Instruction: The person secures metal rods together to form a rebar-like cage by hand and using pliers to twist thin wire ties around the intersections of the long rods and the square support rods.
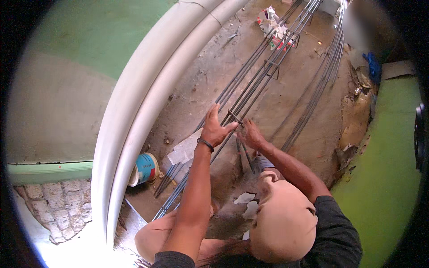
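Note:
Long steel reinforcing bars (255, 77) run from the lower left to the far end, tied into a cage by square wire stirrups (271, 70). My left hand (215, 130), a dark band at its wrist, rests at the bars with fingers and thumb apart, its thumb near a stirrup (234, 117). On that stirrup's right corner, my right hand (251, 135) has its fingers drawn together; what they grip is hidden. Two dark, handle-like rods (246, 156) slant down below the right hand. Whether it holds them cannot be seen.
Two thick pale pipes (149, 96) curve along the left, beside a blue-labelled bucket (145, 169) lying tipped. More loose bars (313, 96) lie at right, near a green wall (380, 178). Torn packaging (277, 33) lies among the far bars. My bent knees are close below.

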Tool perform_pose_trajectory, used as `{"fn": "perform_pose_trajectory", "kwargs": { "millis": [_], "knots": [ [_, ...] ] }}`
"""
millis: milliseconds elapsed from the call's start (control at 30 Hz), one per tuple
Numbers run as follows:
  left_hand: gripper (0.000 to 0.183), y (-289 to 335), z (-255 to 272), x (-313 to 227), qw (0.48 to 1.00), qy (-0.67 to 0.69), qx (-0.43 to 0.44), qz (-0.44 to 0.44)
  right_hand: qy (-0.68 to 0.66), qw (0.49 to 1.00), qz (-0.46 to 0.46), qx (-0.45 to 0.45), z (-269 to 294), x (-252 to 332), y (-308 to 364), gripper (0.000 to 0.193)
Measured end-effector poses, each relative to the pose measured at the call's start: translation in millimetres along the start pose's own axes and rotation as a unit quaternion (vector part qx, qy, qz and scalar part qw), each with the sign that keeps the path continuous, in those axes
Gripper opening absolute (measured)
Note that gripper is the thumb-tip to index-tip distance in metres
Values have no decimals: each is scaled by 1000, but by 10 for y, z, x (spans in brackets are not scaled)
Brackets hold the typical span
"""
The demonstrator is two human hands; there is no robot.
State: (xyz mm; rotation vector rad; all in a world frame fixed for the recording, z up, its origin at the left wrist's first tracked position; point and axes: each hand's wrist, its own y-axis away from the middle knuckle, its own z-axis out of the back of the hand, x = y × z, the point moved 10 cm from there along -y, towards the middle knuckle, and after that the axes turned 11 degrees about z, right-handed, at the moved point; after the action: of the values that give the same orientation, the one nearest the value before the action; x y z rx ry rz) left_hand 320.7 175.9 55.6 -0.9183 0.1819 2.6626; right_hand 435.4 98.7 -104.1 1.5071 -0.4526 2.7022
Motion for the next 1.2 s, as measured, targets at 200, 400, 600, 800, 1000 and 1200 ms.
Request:
{"fn": "perform_pose_trajectory", "kwargs": {
  "millis": [200,400,600,800,1000,1200],
  "knots": [
    [90,-81,-581,223,981,61,145,115,-36,982,24,183,-547,-414,-193,34],
    [91,-81,-522,178,995,40,76,48,-103,980,104,138,-406,-217,-287,30],
    [91,-69,-567,236,998,30,41,34,-64,971,24,228,-458,-322,-293,38],
    [90,-68,-538,203,998,38,32,41,-90,973,77,199,-369,-216,-377,39],
    [89,-16,-432,344,982,98,117,110,2,976,74,204,-258,-166,-311,42],
    [73,202,863,448,991,-113,66,41,-253,931,-259,-51,613,-642,599,48]
  ]
}}
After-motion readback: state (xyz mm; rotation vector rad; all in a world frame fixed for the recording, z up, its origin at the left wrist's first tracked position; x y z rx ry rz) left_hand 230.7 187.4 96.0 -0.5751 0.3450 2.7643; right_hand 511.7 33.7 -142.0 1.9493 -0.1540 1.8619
